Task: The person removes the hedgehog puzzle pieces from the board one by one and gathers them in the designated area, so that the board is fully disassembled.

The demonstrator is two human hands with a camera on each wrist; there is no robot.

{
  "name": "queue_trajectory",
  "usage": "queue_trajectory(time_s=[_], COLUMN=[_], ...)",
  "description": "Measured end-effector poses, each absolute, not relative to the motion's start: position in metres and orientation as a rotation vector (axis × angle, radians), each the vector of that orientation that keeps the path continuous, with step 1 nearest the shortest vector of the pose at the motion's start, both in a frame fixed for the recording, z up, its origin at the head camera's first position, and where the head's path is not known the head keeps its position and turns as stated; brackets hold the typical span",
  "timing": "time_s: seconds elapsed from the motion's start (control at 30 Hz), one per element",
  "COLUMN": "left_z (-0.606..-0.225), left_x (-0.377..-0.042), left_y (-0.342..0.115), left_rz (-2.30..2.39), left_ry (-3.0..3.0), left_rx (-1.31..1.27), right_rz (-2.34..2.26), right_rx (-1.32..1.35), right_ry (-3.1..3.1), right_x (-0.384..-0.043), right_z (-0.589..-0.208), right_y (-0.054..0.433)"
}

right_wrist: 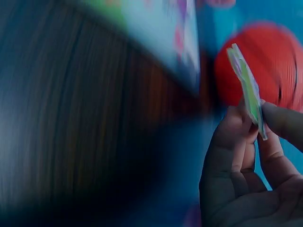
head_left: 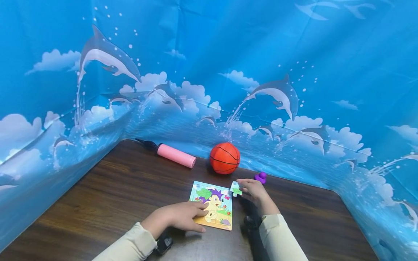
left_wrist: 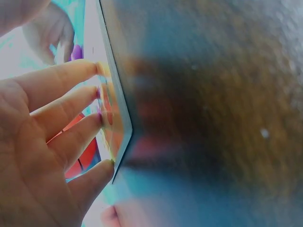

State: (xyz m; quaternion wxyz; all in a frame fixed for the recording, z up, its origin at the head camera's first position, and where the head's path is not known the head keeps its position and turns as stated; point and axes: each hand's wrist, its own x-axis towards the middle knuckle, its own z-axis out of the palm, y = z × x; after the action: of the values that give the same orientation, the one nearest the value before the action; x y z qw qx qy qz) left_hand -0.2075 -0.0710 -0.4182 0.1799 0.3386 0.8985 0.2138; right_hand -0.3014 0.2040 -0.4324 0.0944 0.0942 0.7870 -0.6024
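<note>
A jigsaw puzzle [head_left: 213, 212] with a purple-spined hedgehog picture lies flat on the table. My left hand [head_left: 183, 214] rests on its lower left part, fingers extended and spread. In the left wrist view the fingertips of that hand [left_wrist: 42, 123] touch the puzzle's surface near its edge. Just beyond the puzzle's upper right corner, my right hand [head_left: 256, 192] pinches a pale blue and green puzzle piece [head_left: 236, 189] between thumb and fingers. Seen from the right wrist, the piece [right_wrist: 247, 87] is held edge-on, raised above the tabletop.
An orange-red toy basketball [head_left: 224, 158] sits behind the puzzle. To its left lies a pink hand pump [head_left: 176, 156] with a black end. A small purple toy [head_left: 260, 177] stands beyond the right hand. Blue dolphin-print sheeting [head_left: 196, 72] surrounds the dark wooden table [head_left: 107, 195].
</note>
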Motion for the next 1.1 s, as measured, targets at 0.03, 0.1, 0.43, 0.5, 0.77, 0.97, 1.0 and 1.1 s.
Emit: queue_trajectory(time_s=[0.03, 0.1, 0.43, 0.5, 0.77, 0.97, 1.0, 1.1], left_z=[-0.418, -0.417, -0.417, -0.418, -0.419, -0.419, -0.419, -0.419], left_x=[-0.207, -0.206, -0.207, -0.208, -0.209, -0.209, -0.209, -0.209], left_y=[-0.072, -0.073, -0.073, -0.072, -0.071, -0.072, -0.072, -0.072], left_rz=[0.608, 0.607, 0.608, 0.608, 0.617, 0.619, 0.618, 0.615], left_ry=[2.538, 2.543, 2.542, 2.540, 2.528, 2.526, 2.527, 2.533], left_rx=[0.944, 0.929, 0.938, 0.941, 0.928, 0.923, 0.927, 0.941], right_rz=[-1.766, -1.732, -1.654, -1.636, -1.373, -0.958, -0.956, -0.962], right_rx=[0.294, 0.313, 0.359, 0.366, 0.399, 0.384, 0.364, 0.261], right_ry=[2.363, 2.400, 2.501, 2.527, 2.783, 2.999, 3.011, 3.055], right_x=[-0.300, -0.298, -0.287, -0.287, -0.282, -0.279, -0.279, -0.281], right_z=[-0.433, -0.434, -0.437, -0.437, -0.430, -0.426, -0.426, -0.431], right_y=[0.214, 0.230, 0.248, 0.247, 0.245, 0.245, 0.243, 0.234])
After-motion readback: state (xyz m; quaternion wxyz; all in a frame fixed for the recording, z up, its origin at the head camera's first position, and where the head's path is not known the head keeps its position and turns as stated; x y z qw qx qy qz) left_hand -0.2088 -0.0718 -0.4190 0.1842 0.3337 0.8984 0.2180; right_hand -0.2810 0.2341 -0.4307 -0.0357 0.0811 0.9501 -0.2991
